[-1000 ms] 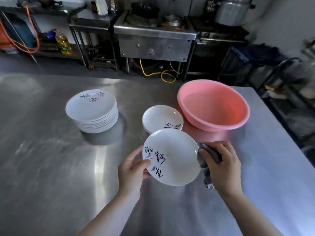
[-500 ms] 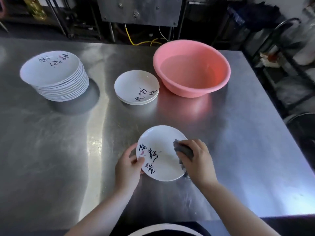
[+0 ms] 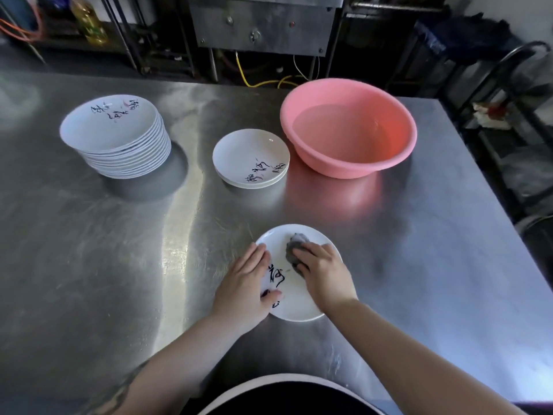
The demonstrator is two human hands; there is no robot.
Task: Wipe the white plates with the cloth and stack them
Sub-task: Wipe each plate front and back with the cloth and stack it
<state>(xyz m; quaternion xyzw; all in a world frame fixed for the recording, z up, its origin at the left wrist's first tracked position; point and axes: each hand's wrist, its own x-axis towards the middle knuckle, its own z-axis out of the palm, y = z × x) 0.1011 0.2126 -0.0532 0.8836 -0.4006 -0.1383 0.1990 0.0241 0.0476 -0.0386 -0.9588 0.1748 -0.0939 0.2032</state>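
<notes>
A white plate (image 3: 299, 304) with black brush writing lies on the steel table near the front edge. My left hand (image 3: 244, 284) holds its left rim, thumb lying on the inside. My right hand (image 3: 321, 272) presses a grey cloth (image 3: 292, 248) onto the plate's far part, fingers curled over the cloth. A tall stack of white plates (image 3: 119, 139) stands at the far left. A short stack of plates (image 3: 250, 158) sits in the middle of the table.
A pink basin (image 3: 348, 127) holding water stands at the far right, close to the short stack. The steel table (image 3: 89, 265) ends on the right near dark racks. A cooking range and cables stand beyond the far edge.
The plate has come down from a tilted hold to lie on the table. My right hand slid the cloth from the plate's right rim onto its inner surface.
</notes>
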